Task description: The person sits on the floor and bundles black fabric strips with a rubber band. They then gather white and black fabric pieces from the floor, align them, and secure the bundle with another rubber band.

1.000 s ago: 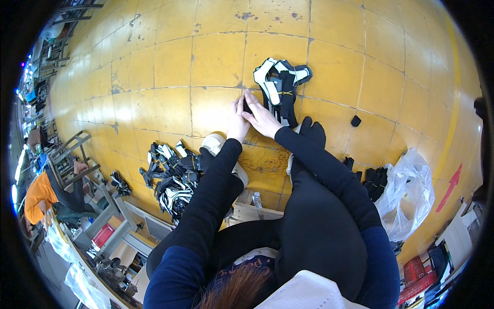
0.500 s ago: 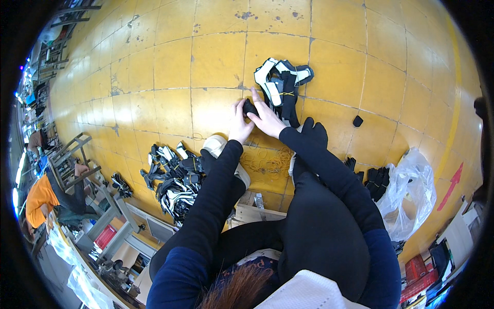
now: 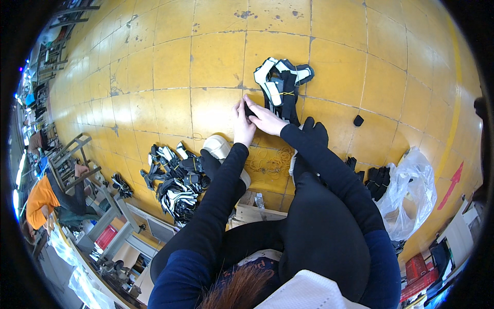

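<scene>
My left hand (image 3: pixel 242 123) and my right hand (image 3: pixel 265 119) meet over the yellow tiled floor, both closed around a small black piece (image 3: pixel 249 110) pinched between the fingers. Just beyond them lies a flat stack of black-and-white shaped pieces (image 3: pixel 282 87) tied with a band. A scatter of yellow rubber bands (image 3: pixel 268 160) lies on the floor under my forearms. Both arms wear black sleeves.
A heap of bundled black-and-white pieces (image 3: pixel 177 177) lies at my left. Loose black pieces (image 3: pixel 374 177) and a clear plastic bag (image 3: pixel 411 190) sit at my right. One small black piece (image 3: pixel 358 120) lies alone. A person in orange (image 3: pixel 41 198) sits by metal frames far left.
Both hands have drawn slightly back toward me from the stack's edge, staying together on the small black piece. Nothing else has moved.
</scene>
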The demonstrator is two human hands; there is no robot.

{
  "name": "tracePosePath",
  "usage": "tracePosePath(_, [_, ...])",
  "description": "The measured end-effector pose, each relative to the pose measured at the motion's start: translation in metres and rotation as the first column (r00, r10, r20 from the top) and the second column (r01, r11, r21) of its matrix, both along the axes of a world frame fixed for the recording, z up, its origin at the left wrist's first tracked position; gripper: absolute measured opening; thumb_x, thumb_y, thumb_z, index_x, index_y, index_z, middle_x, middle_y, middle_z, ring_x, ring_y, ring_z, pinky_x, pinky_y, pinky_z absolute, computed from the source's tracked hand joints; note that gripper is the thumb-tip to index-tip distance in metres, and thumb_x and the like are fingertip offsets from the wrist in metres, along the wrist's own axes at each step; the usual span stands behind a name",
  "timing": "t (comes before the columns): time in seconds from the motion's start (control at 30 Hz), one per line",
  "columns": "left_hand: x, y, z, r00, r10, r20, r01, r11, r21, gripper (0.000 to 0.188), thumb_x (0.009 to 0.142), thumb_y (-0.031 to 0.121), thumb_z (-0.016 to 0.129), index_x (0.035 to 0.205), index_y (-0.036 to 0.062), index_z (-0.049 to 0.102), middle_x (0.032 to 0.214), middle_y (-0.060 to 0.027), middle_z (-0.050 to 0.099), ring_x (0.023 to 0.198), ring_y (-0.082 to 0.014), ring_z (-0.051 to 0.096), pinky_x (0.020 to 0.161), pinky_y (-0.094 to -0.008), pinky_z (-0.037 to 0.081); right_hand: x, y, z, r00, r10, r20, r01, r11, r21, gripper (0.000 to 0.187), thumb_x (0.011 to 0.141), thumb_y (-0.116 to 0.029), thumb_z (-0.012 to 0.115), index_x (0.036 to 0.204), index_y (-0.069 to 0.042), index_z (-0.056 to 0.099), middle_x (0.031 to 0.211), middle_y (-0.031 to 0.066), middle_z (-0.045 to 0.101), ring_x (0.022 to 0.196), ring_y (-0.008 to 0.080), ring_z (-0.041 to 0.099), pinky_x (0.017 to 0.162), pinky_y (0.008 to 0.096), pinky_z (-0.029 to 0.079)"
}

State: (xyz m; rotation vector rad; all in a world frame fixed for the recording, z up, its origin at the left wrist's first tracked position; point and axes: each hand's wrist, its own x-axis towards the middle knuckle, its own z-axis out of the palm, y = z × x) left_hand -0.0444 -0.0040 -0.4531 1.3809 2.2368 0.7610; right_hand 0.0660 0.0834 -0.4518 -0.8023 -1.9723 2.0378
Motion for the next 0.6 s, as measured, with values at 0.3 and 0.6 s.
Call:
tracePosePath(0.3, [-0.009, -0.001, 0.003, 0.952, 0.217, 0.217, -0.209, 0.976, -0.057, 0.075, 0.071, -0.001, 0.072, 0.139, 0.0018, 0.04, 0.12, -0.0109, 0.043, 0.076, -0.0134, 0.048, 0.065, -0.0236, 0.046, 0.006, -0.011, 0.014, 0.971, -0.238, 0.012, 0.238, 0.971, -0.009, 0.08, 0.094, -0.005, 0.048, 0.151, -0.006, -0.007, 0.157, 0.017, 0.016, 0.145, 0.0292, 0.019, 0.114, 0.0343, 0.022])
tracePosePath(0.6, [-0.013, -0.002, -0.002, 0.983, 0.132, 0.125, -0.131, 0.991, -0.018, 0.074, 0.073, -0.007, 0.066, 0.141, 0.0022, 0.038, 0.123, -0.0143, 0.042, 0.087, -0.0191, 0.051, 0.07, -0.0265, 0.048, 0.009, -0.019, -0.001, 0.996, 0.041, -0.08, 0.003, 0.876, 0.483, 0.068, 0.088, 0.001, 0.046, 0.151, -0.007, 0.019, 0.155, 0.0193, 0.021, 0.14, 0.0344, 0.028, 0.115, 0.0393, 0.026])
